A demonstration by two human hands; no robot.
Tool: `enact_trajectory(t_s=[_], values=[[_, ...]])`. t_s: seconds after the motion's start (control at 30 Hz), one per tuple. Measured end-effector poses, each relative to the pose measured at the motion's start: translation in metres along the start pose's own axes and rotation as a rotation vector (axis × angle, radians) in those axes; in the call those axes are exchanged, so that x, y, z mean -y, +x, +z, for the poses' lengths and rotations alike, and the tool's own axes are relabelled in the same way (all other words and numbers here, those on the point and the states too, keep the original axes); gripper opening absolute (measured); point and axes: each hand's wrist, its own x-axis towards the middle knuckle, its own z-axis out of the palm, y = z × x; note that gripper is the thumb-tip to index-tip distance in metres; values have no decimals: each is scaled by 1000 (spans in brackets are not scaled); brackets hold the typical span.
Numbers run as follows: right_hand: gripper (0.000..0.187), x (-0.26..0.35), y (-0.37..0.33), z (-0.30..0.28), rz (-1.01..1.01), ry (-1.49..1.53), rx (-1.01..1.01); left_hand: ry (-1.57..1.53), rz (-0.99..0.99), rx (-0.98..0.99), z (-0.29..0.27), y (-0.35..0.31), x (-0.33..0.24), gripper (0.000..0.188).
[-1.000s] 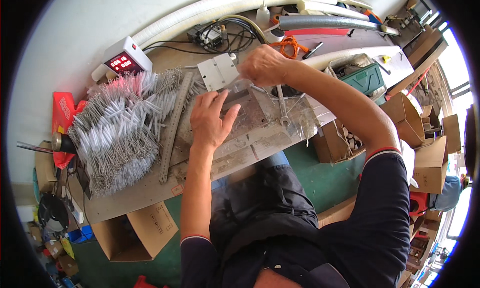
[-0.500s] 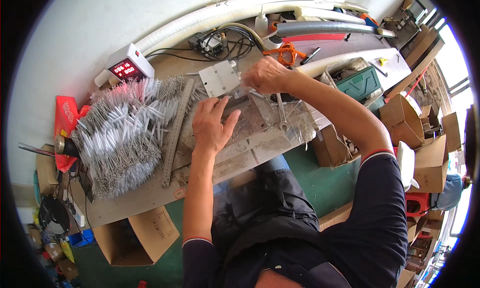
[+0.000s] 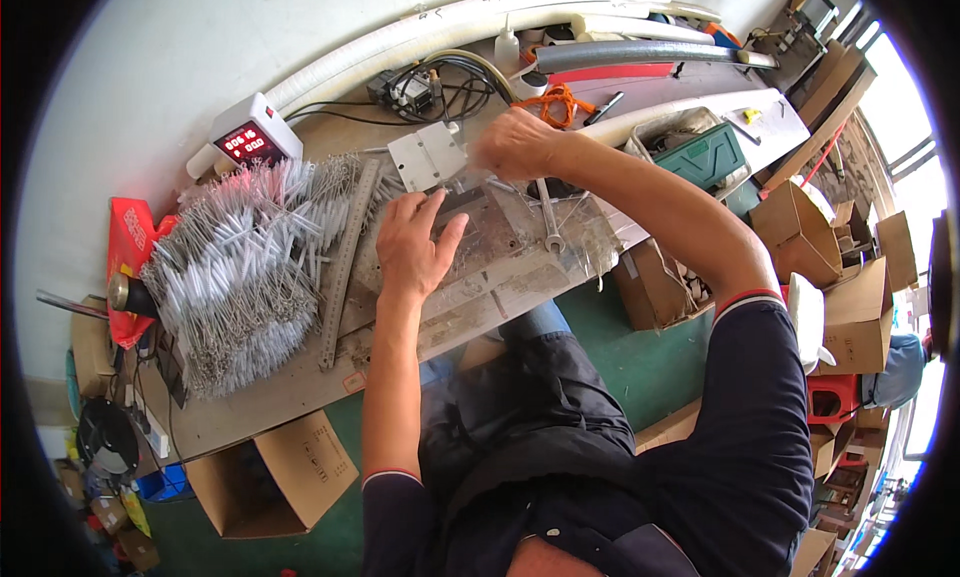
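plate [image 3: 428, 157], white, sits mid-table, between front and back edges. right hand [image 3: 515, 145] just beside plate's right edge, curled, knuckles up, blurred; fingertips hidden, cannot tell if holding. left hand [image 3: 412, 245] reaches in over front edge of table [image 3: 215, 417], thumb spread wide from the other fingers, fingertips near plate's front side; cannot tell if they touch a small part. steel base [image 3: 490, 239] right of left hand, toward front edge. wrench [image 3: 549, 217] right of base, jaw end toward front edge. ruler [image 3: 348, 272] left of left hand, running from near front edge inward. wire pieces [image 3: 240, 277], white and grey, heaped at table's left end. display [image 3: 255, 132] behind heap, red digits lit. orange cord [image 3: 555, 105] toward back edge, beyond right hand.
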Motion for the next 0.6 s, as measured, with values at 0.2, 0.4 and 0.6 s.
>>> enact_trajectory(t_s=[0.2,0.4,0.6], values=[[6,9,-6,-23,-45,-48,-144,-21,25,-32,-1,0,1,42],[27,23,5,-36,36,-174,62,-43,17,-48,1,-2,3,41],[14,29,18,-42,-9,-225,84,-59,8,-48,1,0,3,41]])
